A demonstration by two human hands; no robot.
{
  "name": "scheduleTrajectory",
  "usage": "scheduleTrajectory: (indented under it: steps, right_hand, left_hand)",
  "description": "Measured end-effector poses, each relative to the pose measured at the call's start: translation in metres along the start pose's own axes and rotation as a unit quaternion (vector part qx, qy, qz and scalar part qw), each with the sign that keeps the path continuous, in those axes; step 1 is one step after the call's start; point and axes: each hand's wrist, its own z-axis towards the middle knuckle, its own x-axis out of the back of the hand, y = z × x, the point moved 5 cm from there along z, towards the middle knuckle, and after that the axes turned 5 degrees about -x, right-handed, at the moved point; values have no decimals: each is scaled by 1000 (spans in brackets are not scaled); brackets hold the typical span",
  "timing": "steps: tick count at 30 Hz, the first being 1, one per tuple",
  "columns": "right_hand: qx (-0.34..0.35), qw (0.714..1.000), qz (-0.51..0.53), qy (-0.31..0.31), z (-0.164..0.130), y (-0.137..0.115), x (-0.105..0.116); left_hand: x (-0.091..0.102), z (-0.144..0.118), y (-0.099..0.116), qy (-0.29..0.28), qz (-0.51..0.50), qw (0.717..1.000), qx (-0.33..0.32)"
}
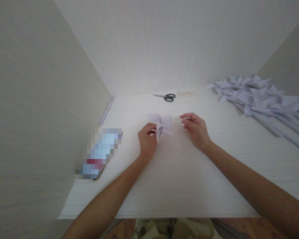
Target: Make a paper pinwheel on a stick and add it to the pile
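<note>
A white paper pinwheel [161, 126] with folded, curved blades is in the middle of the view, above the white table. My left hand [148, 139] is closed on it from the left, with thumb and fingers at its near-left side. Any stick behind the blades is hidden. To the right, apart from the pinwheel, my right hand [194, 128] is raised with fingers curved and parted. Nothing shows between its fingers.
Black-handled scissors [168, 97] lie near the back wall. Several white paper pinwheels on rolled sticks [259, 96] are piled at the right. Thin paper sticks [106, 111] rest by the left wall, with a pixelated phone-like object [102, 151] nearer.
</note>
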Motion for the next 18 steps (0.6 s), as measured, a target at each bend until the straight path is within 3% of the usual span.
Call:
scheduleTrajectory:
  steps: [7, 14, 18]
  right_hand:
    - [-17, 1000, -6, 18, 1, 1, 2]
    - [-19, 999, -21, 15, 1, 1, 2]
    - [-25, 1000, 0, 11, 0, 1, 1]
  left_hand:
    - [-8, 1, -12, -37, -71, 993, 87]
    - [-18, -2, -23, -30, -266, 943, 200]
    - [-20, -3, -21, -42, -299, 927, 223]
